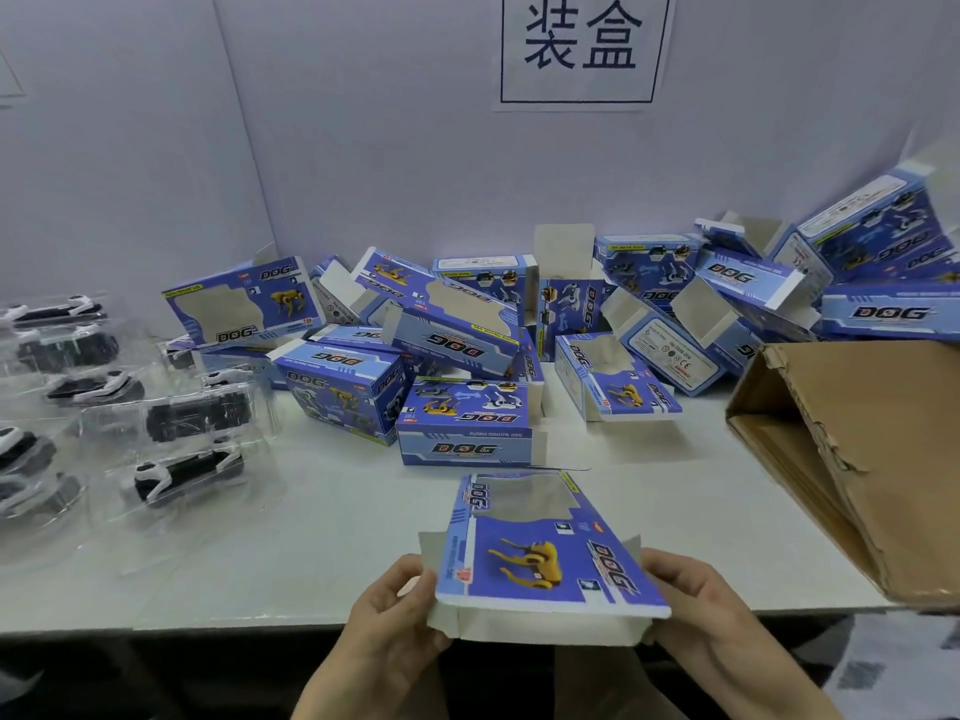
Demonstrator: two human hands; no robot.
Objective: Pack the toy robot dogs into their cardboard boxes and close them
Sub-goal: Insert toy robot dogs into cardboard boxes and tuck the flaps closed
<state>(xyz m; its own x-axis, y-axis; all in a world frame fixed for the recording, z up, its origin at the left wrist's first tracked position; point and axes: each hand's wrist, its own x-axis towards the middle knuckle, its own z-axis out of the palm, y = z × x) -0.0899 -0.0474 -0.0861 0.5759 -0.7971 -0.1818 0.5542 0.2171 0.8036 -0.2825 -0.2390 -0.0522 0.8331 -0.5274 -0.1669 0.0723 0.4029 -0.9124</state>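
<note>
I hold a blue "DOG" cardboard box (540,553) over the table's near edge, window side up, its near end flaps open. My left hand (395,615) grips its left side at the flap, and my right hand (691,600) grips its right side. Toy robot dogs in clear plastic shells (187,472) lie at the left of the table, black and white. A heap of more blue boxes (467,350), many with open flaps, covers the back of the table.
A large brown corrugated carton (852,449) lies on its side at the right, its opening facing left. A white wall with a printed sign (579,44) stands behind the white table (332,532). Bare table surface lies between the held box and the heap.
</note>
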